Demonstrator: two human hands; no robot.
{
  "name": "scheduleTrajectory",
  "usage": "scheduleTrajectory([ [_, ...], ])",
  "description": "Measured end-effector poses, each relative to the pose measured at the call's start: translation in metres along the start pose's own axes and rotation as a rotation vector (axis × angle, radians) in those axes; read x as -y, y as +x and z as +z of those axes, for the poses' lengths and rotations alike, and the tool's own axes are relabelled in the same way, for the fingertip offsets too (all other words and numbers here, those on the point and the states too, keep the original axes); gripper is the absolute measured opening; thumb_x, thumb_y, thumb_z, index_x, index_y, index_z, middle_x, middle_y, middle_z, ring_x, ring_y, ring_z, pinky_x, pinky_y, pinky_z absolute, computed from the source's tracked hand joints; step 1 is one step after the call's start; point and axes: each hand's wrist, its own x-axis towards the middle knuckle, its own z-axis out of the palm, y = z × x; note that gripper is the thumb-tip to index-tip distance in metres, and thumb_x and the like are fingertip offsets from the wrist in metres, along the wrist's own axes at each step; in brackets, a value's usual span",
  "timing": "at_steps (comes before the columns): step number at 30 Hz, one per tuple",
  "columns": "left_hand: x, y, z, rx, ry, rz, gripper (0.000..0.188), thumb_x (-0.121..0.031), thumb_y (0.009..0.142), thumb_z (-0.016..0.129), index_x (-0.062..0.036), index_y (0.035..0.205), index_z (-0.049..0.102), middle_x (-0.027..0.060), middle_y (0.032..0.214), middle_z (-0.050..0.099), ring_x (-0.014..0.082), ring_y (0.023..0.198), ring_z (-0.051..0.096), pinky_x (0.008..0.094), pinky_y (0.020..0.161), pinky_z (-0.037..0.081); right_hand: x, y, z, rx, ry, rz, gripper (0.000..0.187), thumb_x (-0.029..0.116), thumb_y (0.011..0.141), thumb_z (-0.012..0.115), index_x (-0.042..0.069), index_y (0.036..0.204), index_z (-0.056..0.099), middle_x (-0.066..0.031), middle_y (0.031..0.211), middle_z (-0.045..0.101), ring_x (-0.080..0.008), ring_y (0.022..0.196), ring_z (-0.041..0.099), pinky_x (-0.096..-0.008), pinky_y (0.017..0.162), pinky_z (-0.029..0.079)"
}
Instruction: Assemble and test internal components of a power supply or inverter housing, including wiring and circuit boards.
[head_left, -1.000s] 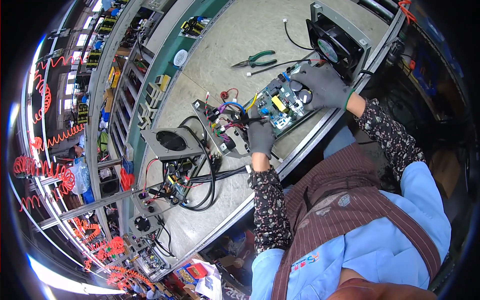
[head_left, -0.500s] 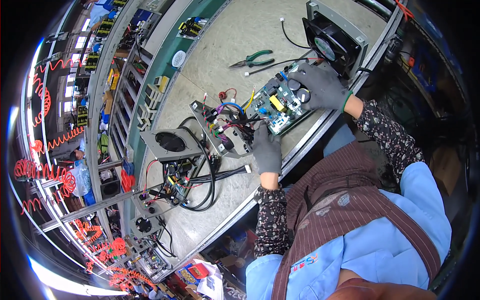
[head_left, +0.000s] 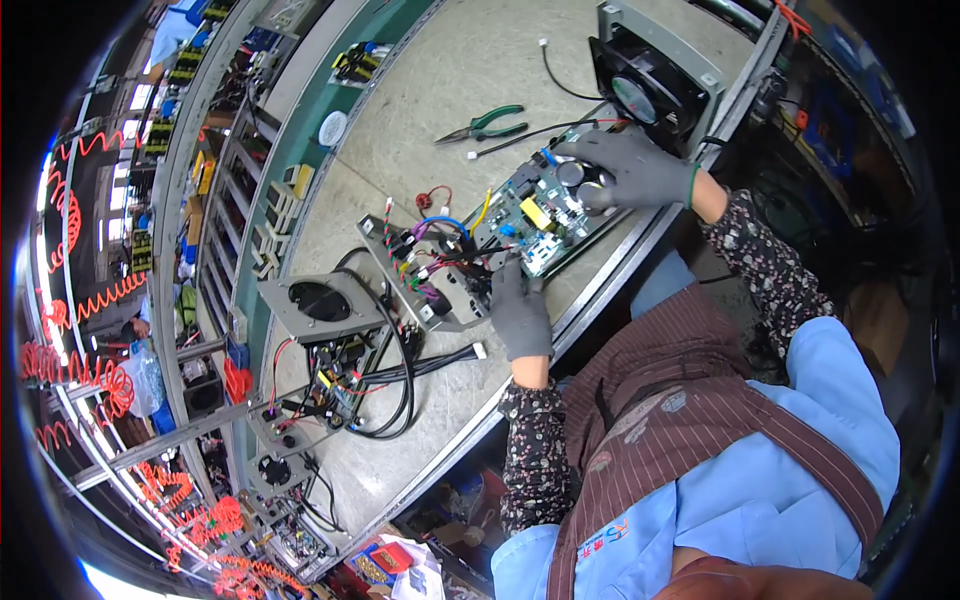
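Observation:
A green circuit board (head_left: 566,222) with a yellow transformer and round capacitors lies tilted across the bench edge in front of me. My right hand (head_left: 640,172), in a grey glove, is closed over its far right end, with the fingers around the capacitors. At the near left corner, my gloved left hand (head_left: 519,312) pinches the board's edge; its fingertips are partly hidden. Just beside that hand stands a grey metal end panel (head_left: 425,290), with a bundle of coloured wires reaching to the board. A black fan (head_left: 650,95) on a grey bracket is beyond my right hand.
Green-handled pliers (head_left: 485,124) lie beyond the board, near a thin black cable (head_left: 560,75). To the left sit another fan housing (head_left: 318,300) and a wired board assembly (head_left: 335,375) with thick black cables (head_left: 408,370). A green rail (head_left: 290,160) bounds the bench's far side.
The bench and its contents have shifted slightly left in view. Both hands stay at the same ends of the board, with the right fingers bent a little differently over the capacitors.

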Motion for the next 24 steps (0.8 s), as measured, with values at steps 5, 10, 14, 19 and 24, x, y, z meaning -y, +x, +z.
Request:
scheduleTrajectory([
  [5,0.002,0.001,0.002,0.022,0.023,-0.047,0.040,-0.009,0.077,0.061,-0.0064,0.116,0.053,0.0151,0.103,0.057,0.0340,0.091,0.056,0.0393,0.076,0.045,-0.008,0.004,0.002,0.013,0.199,0.099,0.049,0.030,0.086,0.051,0.007,0.129,0.044,-0.0163,0.115,0.054,-0.0285,0.105,0.055,-0.0377,0.091,0.042],
  [10,-0.003,0.002,0.004,0.046,0.034,-0.067,0.039,-0.010,0.078,0.061,-0.0066,0.116,0.053,0.0152,0.103,0.057,0.0343,0.091,0.057,0.0396,0.076,0.046,-0.017,0.003,0.008,0.035,0.260,0.073,0.049,0.034,0.086,0.051,0.009,0.128,0.046,-0.0150,0.114,0.055,-0.0276,0.104,0.055,-0.0375,0.092,0.041],
  [14,-0.001,0.000,0.004,0.027,0.036,-0.066,0.036,-0.013,0.080,0.059,-0.0062,0.115,0.053,0.0150,0.105,0.057,0.0344,0.093,0.057,0.0400,0.076,0.046,0.020,0.003,-0.010,0.177,0.141,0.190,0.058,0.035,0.075,0.064,0.008,0.124,0.050,-0.0156,0.122,0.050,-0.0299,0.113,0.047,-0.0403,0.097,0.036],
  [19,0.001,-0.001,0.006,0.029,0.044,-0.083,0.034,-0.015,0.081,0.057,-0.0065,0.114,0.053,0.0144,0.108,0.057,0.0344,0.094,0.057,0.0405,0.076,0.047,0.051,-0.001,0.010,-0.096,-0.274,0.086,0.081,0.042,0.059,0.074,0.015,0.129,0.044,-0.0103,0.131,0.038,-0.0306,0.124,0.032,-0.0469,0.103,0.027],
  [24,0.000,-0.002,0.006,0.032,0.060,-0.105,0.036,-0.015,0.081,0.057,-0.0074,0.116,0.051,0.0138,0.110,0.056,0.0343,0.094,0.057,0.0413,0.075,0.047,0.075,0.002,0.010,-0.088,-0.324,0.047,0.091,0.031,0.054,0.077,0.017,0.134,0.036,-0.0094,0.133,0.036,-0.0292,0.127,0.029,-0.0470,0.107,0.019],
])
